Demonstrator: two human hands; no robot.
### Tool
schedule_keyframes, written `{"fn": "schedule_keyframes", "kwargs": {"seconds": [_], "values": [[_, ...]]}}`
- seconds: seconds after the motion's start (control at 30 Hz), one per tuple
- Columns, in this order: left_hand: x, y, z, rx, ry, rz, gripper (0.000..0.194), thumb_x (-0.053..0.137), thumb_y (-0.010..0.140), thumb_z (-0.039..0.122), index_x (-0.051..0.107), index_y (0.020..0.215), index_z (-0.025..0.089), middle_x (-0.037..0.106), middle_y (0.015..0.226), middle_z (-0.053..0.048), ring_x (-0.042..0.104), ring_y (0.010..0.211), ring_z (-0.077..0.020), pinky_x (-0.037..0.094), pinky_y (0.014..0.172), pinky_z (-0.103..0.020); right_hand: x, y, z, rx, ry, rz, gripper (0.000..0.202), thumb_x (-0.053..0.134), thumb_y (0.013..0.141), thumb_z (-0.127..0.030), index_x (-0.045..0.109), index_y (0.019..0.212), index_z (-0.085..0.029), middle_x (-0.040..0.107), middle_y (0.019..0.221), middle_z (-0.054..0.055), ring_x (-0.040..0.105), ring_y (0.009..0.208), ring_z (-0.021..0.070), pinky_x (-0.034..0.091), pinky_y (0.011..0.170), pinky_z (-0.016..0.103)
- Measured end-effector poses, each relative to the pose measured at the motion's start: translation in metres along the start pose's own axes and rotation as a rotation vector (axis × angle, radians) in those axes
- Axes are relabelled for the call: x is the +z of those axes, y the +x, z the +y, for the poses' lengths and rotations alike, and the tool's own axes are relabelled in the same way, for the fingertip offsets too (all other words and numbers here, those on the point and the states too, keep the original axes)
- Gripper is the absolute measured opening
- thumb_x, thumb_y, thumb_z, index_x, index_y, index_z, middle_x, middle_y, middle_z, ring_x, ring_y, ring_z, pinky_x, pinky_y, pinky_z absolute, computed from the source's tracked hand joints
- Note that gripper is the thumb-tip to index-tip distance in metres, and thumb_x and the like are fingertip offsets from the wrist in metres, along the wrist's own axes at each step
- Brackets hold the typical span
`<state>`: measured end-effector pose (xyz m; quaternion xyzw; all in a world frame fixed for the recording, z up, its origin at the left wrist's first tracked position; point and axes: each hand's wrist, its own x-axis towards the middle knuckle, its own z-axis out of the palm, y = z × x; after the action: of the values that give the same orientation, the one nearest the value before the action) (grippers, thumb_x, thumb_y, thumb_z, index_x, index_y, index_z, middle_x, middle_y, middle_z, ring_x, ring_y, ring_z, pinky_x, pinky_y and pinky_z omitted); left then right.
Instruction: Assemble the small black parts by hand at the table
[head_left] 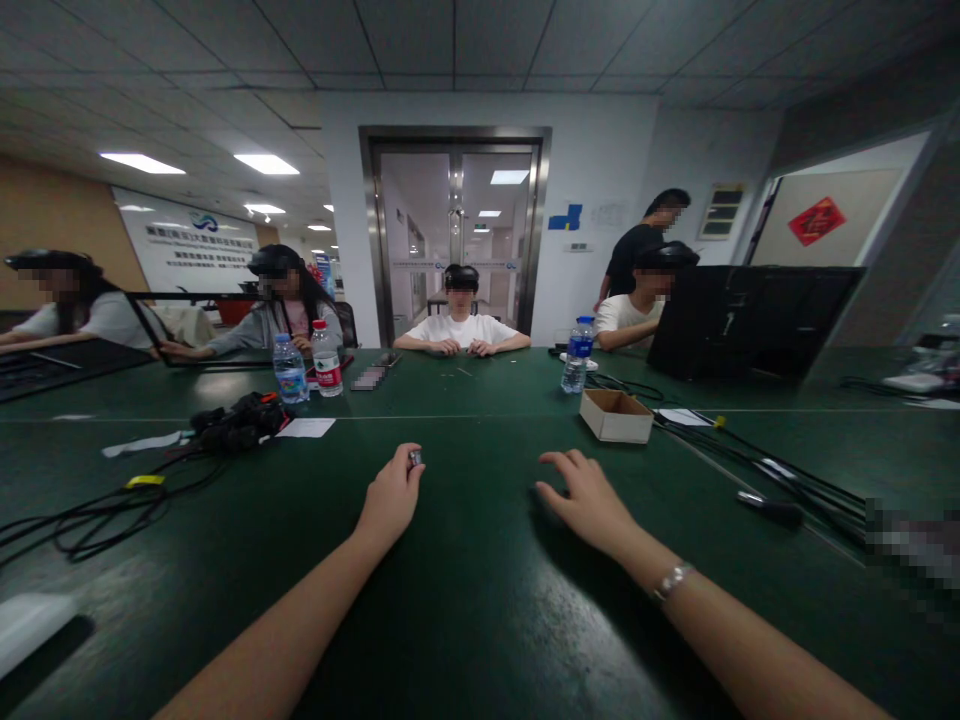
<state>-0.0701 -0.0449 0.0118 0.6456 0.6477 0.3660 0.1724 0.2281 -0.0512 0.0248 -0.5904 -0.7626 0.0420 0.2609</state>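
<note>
Green tabletop (pixel 465 560), office setting: left hand (pixel 390 492) has a small metallic thing (pixel 415 457) pinched, right hand (pixel 589 500) is just hanging loosely open, empty.

Left hand (pixel 391 488) is out over the table, thumb and fingers pinched together. Right hand (pixel 589 500) sits apart from it, palm down, thumb and fingers spread open. Both forearms angle inward, bare.

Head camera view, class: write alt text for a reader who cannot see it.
The left hand pinches a small silvery object over a dark green table; the right hand, apparently empty, hovers open. Beyond are an open white cardboard box, clear plastic bottles and seated people in black headsets.
</note>
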Motion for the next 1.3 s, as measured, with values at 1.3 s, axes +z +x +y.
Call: {"fn": "schedule_keyframes", "kwargs": {"seconds": [1.3], "values": [[0.067,0.028,0.027,-0.137,-0.918,0.012,0.017,0.063,0.079,0.025,0.059,0.093,0.016,0.066,0.096,-0.008,0.064,0.082,-0.0166,0.050,0.055,-0.020,0.077,0.049,-0.060,0.015,0.529,0.115,0.022,0.064,0.075,-0.017,0.066,0.096,-0.017,0.051,0.089,0.002,0.052,0.066,0.0112,0.047,0.068,0.028]]}}
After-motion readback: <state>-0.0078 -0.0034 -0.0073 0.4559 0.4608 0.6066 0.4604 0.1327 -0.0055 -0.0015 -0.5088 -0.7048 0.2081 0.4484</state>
